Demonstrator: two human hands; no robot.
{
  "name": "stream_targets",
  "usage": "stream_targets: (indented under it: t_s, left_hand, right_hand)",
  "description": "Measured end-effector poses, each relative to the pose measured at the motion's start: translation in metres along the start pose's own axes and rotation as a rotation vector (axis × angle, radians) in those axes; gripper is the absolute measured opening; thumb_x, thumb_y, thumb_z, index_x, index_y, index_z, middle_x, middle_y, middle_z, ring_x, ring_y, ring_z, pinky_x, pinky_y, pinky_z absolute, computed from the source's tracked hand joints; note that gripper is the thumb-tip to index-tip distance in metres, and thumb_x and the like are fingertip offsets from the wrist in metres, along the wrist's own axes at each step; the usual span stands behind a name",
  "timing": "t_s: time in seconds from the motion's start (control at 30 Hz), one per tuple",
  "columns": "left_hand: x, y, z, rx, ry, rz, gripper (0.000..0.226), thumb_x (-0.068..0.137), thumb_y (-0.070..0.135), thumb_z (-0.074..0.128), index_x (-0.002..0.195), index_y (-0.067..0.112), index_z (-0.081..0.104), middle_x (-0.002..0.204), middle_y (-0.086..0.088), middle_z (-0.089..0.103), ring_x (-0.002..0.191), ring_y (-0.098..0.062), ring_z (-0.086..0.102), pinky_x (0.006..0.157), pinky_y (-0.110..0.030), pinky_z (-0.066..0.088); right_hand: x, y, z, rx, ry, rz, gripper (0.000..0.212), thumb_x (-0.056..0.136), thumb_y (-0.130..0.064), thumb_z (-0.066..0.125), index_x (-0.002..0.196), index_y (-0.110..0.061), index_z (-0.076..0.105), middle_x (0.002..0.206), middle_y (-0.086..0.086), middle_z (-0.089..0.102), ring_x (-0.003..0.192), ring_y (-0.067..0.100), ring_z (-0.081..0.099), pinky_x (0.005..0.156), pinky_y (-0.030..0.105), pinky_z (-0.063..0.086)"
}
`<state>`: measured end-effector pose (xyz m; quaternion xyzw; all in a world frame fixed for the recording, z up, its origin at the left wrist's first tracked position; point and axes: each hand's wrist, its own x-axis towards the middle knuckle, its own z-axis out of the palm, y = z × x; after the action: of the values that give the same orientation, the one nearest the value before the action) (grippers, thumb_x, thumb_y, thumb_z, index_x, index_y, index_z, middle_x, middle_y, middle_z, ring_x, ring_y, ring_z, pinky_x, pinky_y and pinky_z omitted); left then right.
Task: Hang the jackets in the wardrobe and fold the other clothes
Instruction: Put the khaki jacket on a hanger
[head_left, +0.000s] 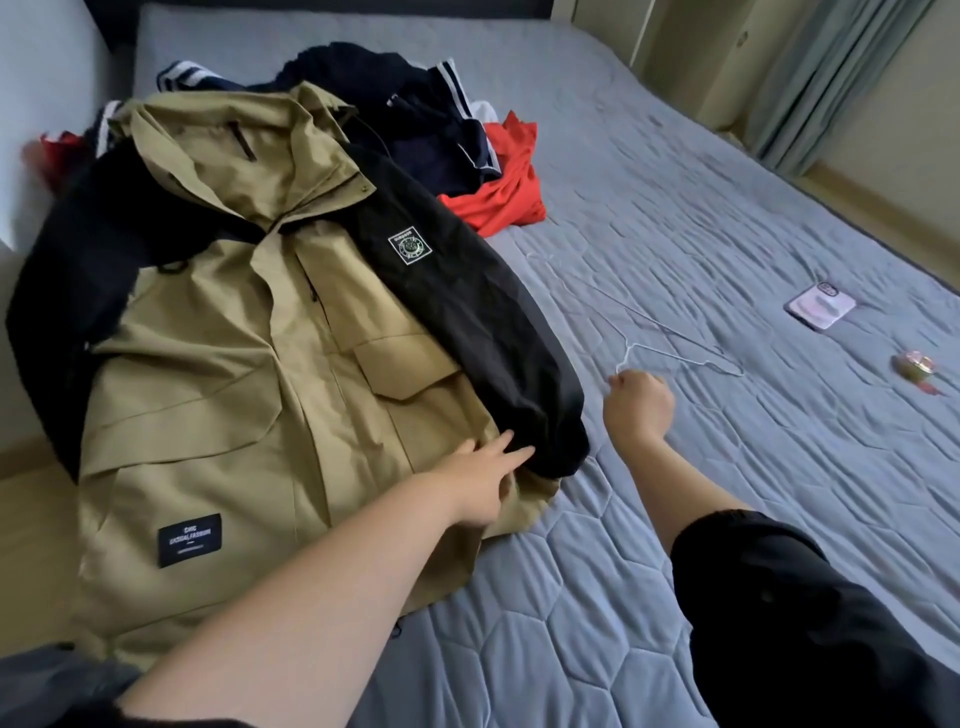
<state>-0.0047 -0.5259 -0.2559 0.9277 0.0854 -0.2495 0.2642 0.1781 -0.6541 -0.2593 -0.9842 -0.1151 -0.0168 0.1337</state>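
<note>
Two hands out over bed. Left hand spread, fingers straight, resting on lower front of tan jacket, just beside cuff of near black sleeve. Right hand curled tight at hook end of thin white wire hanger; seemingly pinching hook, exact contact too small to confirm. Jacket flat on bed, front up and seemingly closed, hood toward head of bed, far black sleeve drooping over left edge of mattress. Hanger flat on quilt, just right of near sleeve, not touching it.

Risks, as judged from here:
- Closed front, so hanger to be fed in through neck or hem; thin wire apt to snag on drawcord, lining or pocket flap if forced.
- Bulky jacket on slim wire: possible sag, or slide off one shoulder on lifting, hood weight adding to it.
- Sleeve over mattress edge: likely to drag jacket floorward once left hand off.
- Hanger close in tone to quilt; easy to fumble.

Around:
- Pile of clothes behind hood, navy with white stripes, touching jacket; red top beside it. Apt to catch and come along on lift.
- Phone and small round thing far right on quilt, well apart, no obstacle.
- Curtain at far corner. Wardrobe not in view.
</note>
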Motion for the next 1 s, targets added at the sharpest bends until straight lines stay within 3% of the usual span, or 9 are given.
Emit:
stream_targets:
  t_s: [0.13, 0.23, 0.33, 0.43, 0.5, 0.67, 0.77, 0.9, 1.0]
  left_hand:
    - [-0.011, -0.027, 0.006, -0.187, 0.027, -0.008, 0.075, 0.089, 0.001, 0.04, 0.151, 0.031, 0.011, 0.159, 0.007, 0.004, 0.144, -0.016, 0.015, 0.109, -0.017, 0.014]
    - [-0.021, -0.033, 0.001, -0.282, 0.173, -0.025, 0.07, 0.086, -0.002, 0.039, 0.149, 0.024, 0.023, 0.158, 0.003, 0.014, 0.143, -0.011, 0.017, 0.11, -0.015, 0.012]
    - [-0.044, -0.046, -0.008, -0.267, 0.538, -0.098, 0.062, 0.083, -0.004, 0.039, 0.141, 0.019, 0.04, 0.154, 0.004, 0.025, 0.139, -0.014, 0.029, 0.11, -0.022, 0.024]
    - [-0.081, -0.077, -0.02, -0.076, 0.975, -0.155, 0.055, 0.071, -0.01, 0.051, 0.123, 0.007, 0.055, 0.14, -0.016, 0.043, 0.125, -0.033, 0.046, 0.103, -0.038, 0.037]
    - [-0.105, -0.105, -0.02, 0.069, 1.168, -0.182, 0.058, 0.063, -0.012, 0.057, 0.12, 0.001, 0.056, 0.131, -0.025, 0.05, 0.117, -0.042, 0.051, 0.098, -0.048, 0.042]
    - [-0.131, -0.148, -0.019, 0.058, 1.021, -0.502, 0.078, 0.089, 0.021, 0.059, 0.151, 0.017, 0.012, 0.158, -0.012, 0.01, 0.146, -0.029, 0.006, 0.115, -0.048, 0.013]
    - [-0.142, -0.161, -0.027, 0.074, 0.999, -0.545, 0.082, 0.091, 0.031, 0.056, 0.151, 0.019, 0.002, 0.159, -0.009, 0.004, 0.146, -0.028, 0.0, 0.115, -0.047, 0.01]
    - [-0.157, -0.177, -0.035, 0.038, 1.026, -0.524, 0.081, 0.091, 0.034, 0.057, 0.151, 0.023, 0.004, 0.159, -0.006, 0.005, 0.146, -0.028, 0.002, 0.116, -0.048, 0.013]
    - [-0.159, -0.18, -0.043, -0.064, 1.051, -0.516, 0.06, 0.092, 0.032, 0.057, 0.146, 0.023, 0.032, 0.153, 0.001, 0.028, 0.145, -0.023, 0.011, 0.115, -0.051, 0.013]
  right_hand:
    - [-0.007, -0.045, -0.027, 0.138, 0.264, -0.173, 0.031, 0.097, -0.014, 0.041, 0.071, -0.004, 0.055, 0.076, 0.018, 0.063, 0.078, 0.034, 0.053, 0.063, 0.034, 0.024]
    - [-0.024, -0.087, -0.044, 0.24, 0.391, -0.448, 0.029, 0.087, -0.006, 0.051, 0.058, -0.008, 0.051, 0.061, 0.016, 0.059, 0.063, 0.033, 0.054, 0.058, 0.035, 0.034]
    - [-0.055, -0.126, -0.052, 0.269, 0.475, -0.789, 0.026, 0.072, 0.002, 0.069, 0.05, -0.006, 0.056, 0.048, 0.009, 0.05, 0.048, 0.028, 0.05, 0.048, 0.03, 0.038]
    - [-0.083, -0.157, -0.049, 0.156, 0.449, -1.039, 0.026, 0.056, 0.004, 0.078, 0.052, -0.009, 0.056, 0.049, 0.005, 0.048, 0.05, 0.025, 0.05, 0.049, 0.029, 0.037]
    - [-0.102, -0.175, -0.044, 0.155, 0.45, -1.168, 0.025, 0.053, 0.004, 0.078, 0.055, -0.009, 0.057, 0.052, 0.004, 0.049, 0.052, 0.025, 0.05, 0.052, 0.03, 0.036]
    - [-0.131, -0.21, -0.046, 0.292, 0.44, -1.363, 0.013, 0.071, 0.003, 0.064, 0.062, -0.007, 0.062, 0.058, 0.006, 0.053, 0.055, 0.026, 0.052, 0.052, 0.029, 0.036]
    - [-0.137, -0.229, -0.06, 0.414, 0.441, -1.377, 0.018, 0.078, 0.005, 0.057, 0.063, -0.005, 0.061, 0.057, 0.007, 0.051, 0.055, 0.026, 0.05, 0.052, 0.03, 0.036]
    - [-0.145, -0.246, -0.075, 0.605, 0.365, -1.356, 0.02, 0.083, 0.008, 0.054, 0.064, 0.0, 0.054, 0.061, 0.011, 0.048, 0.063, 0.024, 0.041, 0.058, 0.024, 0.028]
    - [-0.152, -0.258, -0.08, 0.734, 0.334, -1.338, 0.023, 0.083, 0.01, 0.053, 0.065, -0.004, 0.049, 0.064, 0.011, 0.044, 0.067, 0.02, 0.033, 0.064, 0.021, 0.024]
